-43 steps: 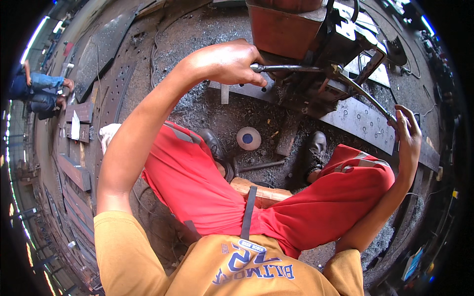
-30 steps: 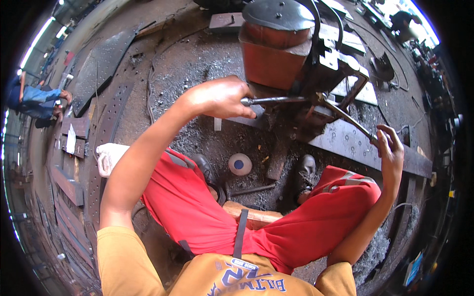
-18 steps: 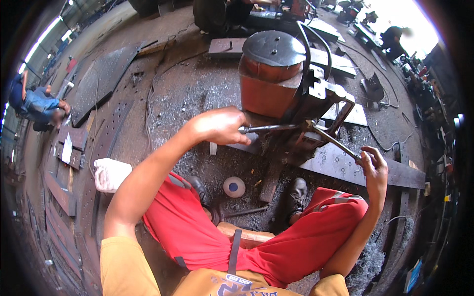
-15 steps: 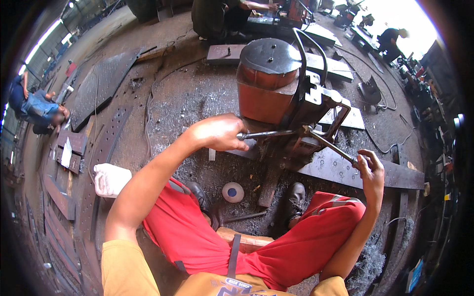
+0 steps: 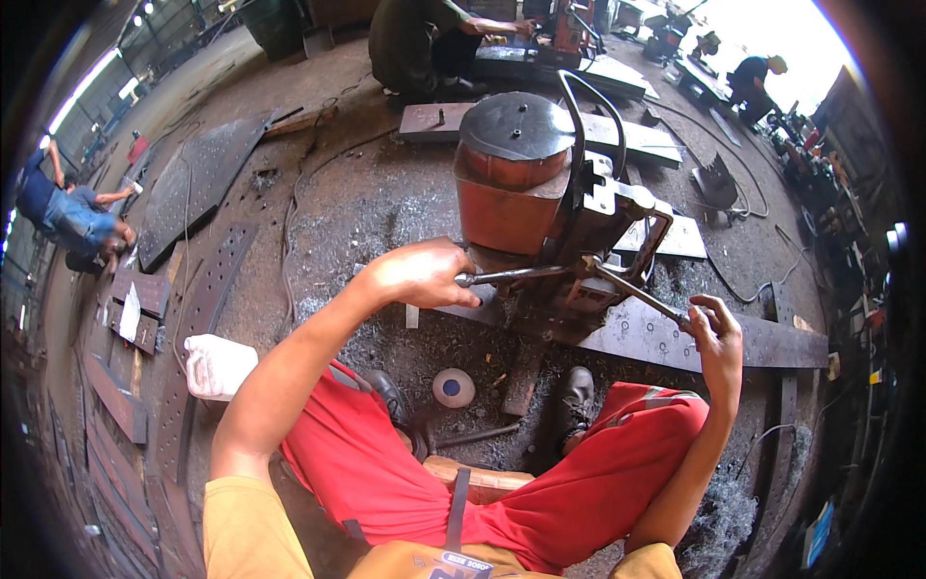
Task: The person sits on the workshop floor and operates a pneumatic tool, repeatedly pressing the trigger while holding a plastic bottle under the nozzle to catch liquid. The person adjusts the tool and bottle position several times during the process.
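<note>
In front of me a magnetic drill (image 5: 506, 207) with an orange motor body and a dark round top stands on a long steel plate (image 5: 752, 344) with a row of marks. Two metal feed levers stick out from its hub. My left hand (image 5: 429, 270) is closed round the end of the left lever (image 5: 526, 274). My right hand (image 5: 716, 333) has its thumb and fingers curled on the end of the right lever (image 5: 641, 295), which slopes down toward me. The drill's cutter and its contact with the plate are hidden.
Between my shoes lies a round whitish bottle (image 5: 453, 388) near a metal bar (image 5: 477, 435). A white jug (image 5: 220, 367) stands left. Metal shavings (image 5: 719, 526) cover the floor. Drilled plates (image 5: 207, 299) and cables lie around. Other people work ahead (image 5: 415, 48), left (image 5: 72, 217) and far right.
The whole view has shifted slightly, with the drill a little lower in the picture. Both hands stay on their levers. The person at left has moved an arm.
</note>
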`<control>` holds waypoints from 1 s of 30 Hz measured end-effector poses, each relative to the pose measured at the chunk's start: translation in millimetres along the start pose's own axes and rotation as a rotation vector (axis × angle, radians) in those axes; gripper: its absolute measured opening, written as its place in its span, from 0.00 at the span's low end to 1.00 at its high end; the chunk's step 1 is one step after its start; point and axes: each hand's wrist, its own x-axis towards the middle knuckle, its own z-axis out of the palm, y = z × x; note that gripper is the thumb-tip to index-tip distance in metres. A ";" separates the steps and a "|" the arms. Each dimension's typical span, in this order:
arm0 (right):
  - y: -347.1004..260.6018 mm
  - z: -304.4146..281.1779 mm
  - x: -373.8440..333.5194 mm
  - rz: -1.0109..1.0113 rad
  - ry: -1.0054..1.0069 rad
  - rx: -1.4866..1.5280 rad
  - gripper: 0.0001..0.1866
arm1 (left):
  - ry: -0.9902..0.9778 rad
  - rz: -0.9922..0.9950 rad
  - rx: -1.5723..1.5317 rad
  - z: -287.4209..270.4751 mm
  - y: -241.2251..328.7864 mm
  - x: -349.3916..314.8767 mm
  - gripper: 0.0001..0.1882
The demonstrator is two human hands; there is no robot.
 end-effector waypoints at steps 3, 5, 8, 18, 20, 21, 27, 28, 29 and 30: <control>-1.3 0.4 -0.3 0.008 0.007 -0.003 0.13 | 0.008 0.029 -0.005 -0.3 0.0 -0.7 0.26; -0.8 -0.2 -0.1 0.003 0.002 -0.004 0.13 | -0.010 0.022 0.003 -1.2 0.3 -0.1 0.26; -10.4 1.7 -1.8 0.015 0.014 -0.024 0.13 | -0.008 0.026 0.015 -3.5 4.1 -2.0 0.26; -10.7 2.4 -2.2 0.016 0.008 -0.039 0.13 | -0.009 0.020 0.028 -2.3 2.4 -0.8 0.27; -9.4 1.6 -2.6 0.022 0.005 -0.050 0.13 | -0.001 0.011 0.012 -0.6 1.9 -1.5 0.26; -9.4 1.0 -3.4 0.027 0.004 -0.058 0.13 | 0.002 0.008 0.002 0.3 2.3 -1.8 0.26; -11.0 1.7 -2.3 0.032 0.008 -0.055 0.14 | -0.015 0.016 0.001 -2.5 1.4 -0.4 0.25; -11.1 2.1 -2.5 0.030 0.004 -0.056 0.15 | -0.017 0.011 0.001 -3.0 2.2 -1.0 0.25; -9.7 1.4 -2.0 0.031 0.009 -0.028 0.15 | -0.018 0.007 0.002 -3.3 2.5 -1.1 0.25; -10.0 1.3 -2.1 0.034 0.005 -0.035 0.15 | -0.020 0.010 0.002 -3.3 2.3 -1.0 0.25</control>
